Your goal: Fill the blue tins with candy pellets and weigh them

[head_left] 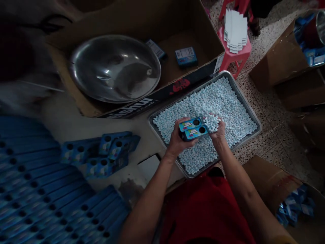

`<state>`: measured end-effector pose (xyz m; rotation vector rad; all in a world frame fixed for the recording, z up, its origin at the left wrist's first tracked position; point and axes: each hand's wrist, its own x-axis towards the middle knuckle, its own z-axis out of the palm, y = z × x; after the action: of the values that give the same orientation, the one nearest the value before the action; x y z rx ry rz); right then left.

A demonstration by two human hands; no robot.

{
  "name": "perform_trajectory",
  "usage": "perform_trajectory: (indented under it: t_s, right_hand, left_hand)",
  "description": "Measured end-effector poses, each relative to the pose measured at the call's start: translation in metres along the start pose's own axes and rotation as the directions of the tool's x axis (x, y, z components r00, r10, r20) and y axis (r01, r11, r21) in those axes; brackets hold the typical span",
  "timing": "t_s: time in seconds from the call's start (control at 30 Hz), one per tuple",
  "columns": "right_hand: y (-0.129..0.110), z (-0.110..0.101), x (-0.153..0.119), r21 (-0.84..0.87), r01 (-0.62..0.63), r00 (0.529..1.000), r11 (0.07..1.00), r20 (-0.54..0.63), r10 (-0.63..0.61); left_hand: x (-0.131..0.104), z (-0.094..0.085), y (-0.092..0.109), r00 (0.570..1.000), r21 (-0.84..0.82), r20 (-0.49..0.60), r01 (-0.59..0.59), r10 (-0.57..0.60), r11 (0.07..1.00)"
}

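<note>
My left hand (179, 139) is wrapped round two small blue boxes (191, 125) held side by side. Their printed ends face up, each with a round dark hole. Cupped beside them, my right hand (219, 131) holds a heap of small pale blue and white candy-like pellets (211, 122), close to the boxes' right end. Both hands are over a metal tray (254, 117) spread with a thick layer of the same pellets. The fingers of my right hand are partly hidden by the heap.
A cardboard box (188, 20) at the back holds a steel bowl (116, 67) and blue packs (186, 57). Blue boxes with holes stand in rows (38, 183), with several loose ones (116, 149) nearby. White cards (235, 29) lie on a pink stool (241, 59). Cartons of blue packs (296, 205) stand right.
</note>
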<state>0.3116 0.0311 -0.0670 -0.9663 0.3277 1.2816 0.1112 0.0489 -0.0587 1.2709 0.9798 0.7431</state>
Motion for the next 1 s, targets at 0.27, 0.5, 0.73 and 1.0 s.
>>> perform_trajectory:
  t_s: [0.27,0.5,0.73,1.0]
  right_hand:
    - [-0.012,0.026,-0.049,-0.086,0.073,0.977,0.994,0.208,-0.054]
    - [-0.001,0.045,-0.064,-0.171,0.167,0.942,0.971,0.317,-0.106]
    - [-0.010,0.071,-0.072,-0.196,0.299,0.881,0.934,0.432,-0.191]
    - [-0.022,0.078,-0.080,-0.284,0.328,0.881,0.901,0.436,-0.183]
  left_hand:
    - [-0.016,-0.022,-0.016,0.999,0.465,-0.014,-0.028,0.040,0.885]
    - [-0.010,-0.019,0.007,0.995,0.583,-0.065,0.099,-0.075,0.807]
    - [-0.015,-0.014,0.039,0.991,0.630,-0.085,0.131,-0.100,0.765]
    - [-0.012,-0.012,0.035,0.999,0.523,-0.009,0.040,-0.041,0.851]
